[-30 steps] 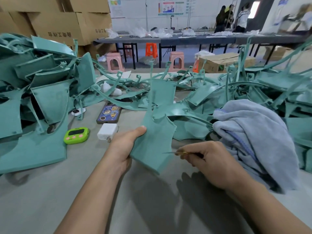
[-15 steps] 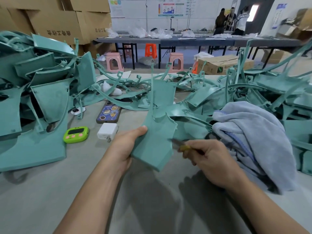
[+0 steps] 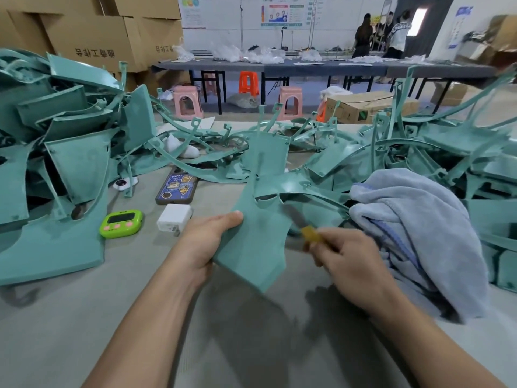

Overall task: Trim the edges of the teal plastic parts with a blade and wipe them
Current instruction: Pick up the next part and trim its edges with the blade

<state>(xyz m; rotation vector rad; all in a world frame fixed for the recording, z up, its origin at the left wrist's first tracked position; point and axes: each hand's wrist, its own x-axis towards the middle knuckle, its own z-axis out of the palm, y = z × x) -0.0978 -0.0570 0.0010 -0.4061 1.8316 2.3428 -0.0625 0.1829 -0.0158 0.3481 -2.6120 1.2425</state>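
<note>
A teal part (image 3: 251, 247) is held above the bench (image 3: 84, 317), gripped at its left edge by the fingers (image 3: 228, 218) of the left hand (image 3: 201, 245), so its right edge is free for the blade (image 3: 292, 215) pinched in the right hand (image 3: 352, 259), and a towel (image 3: 414, 225) lies right of it for wiping.

- the teal part (image 3: 253, 247) I'm working: a flat matte panel with a pointed lower corner, held tilted, my left hand (image 3: 201, 245) gripping its left edge
- the blade (image 3: 293, 215): thin, grey, with a yellow holder, pinched in my right hand (image 3: 349, 259) by the panel's right edge; too blurry to call contact
- pale blue towel (image 3: 419, 219) is bunched up just right of it
- heaps of teal parts (image 3: 70, 152) sit left, behind and right
</note>
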